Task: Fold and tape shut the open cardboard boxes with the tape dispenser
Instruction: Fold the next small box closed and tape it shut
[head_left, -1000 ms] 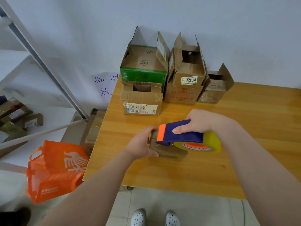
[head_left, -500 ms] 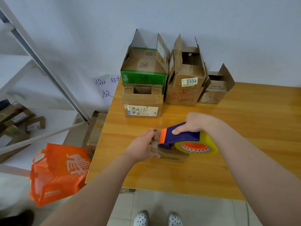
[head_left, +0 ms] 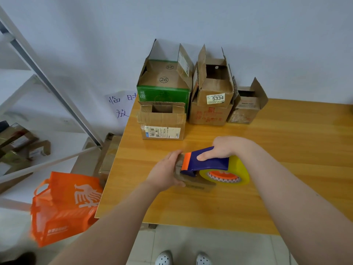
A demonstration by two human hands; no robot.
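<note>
Along the back of the worktop (head_left: 286,150): four open cardboard boxes (head_left: 164,92). Near the front: small box (head_left: 194,183), gripped at its left end by left hand (head_left: 166,173). On top: tape dispenser (head_left: 208,163), clasped from above by right hand (head_left: 223,148), forearm stretched forward.

The person's left forearm (head_left: 114,222) and right forearm (head_left: 286,197) are bare along the whole length that shows, from the wrist to the picture's lower edge. On the feet is a pair of pale grey-white clogs (head_left: 203,259). Only their rounded toes show, each dotted with small dark round holes.
</note>
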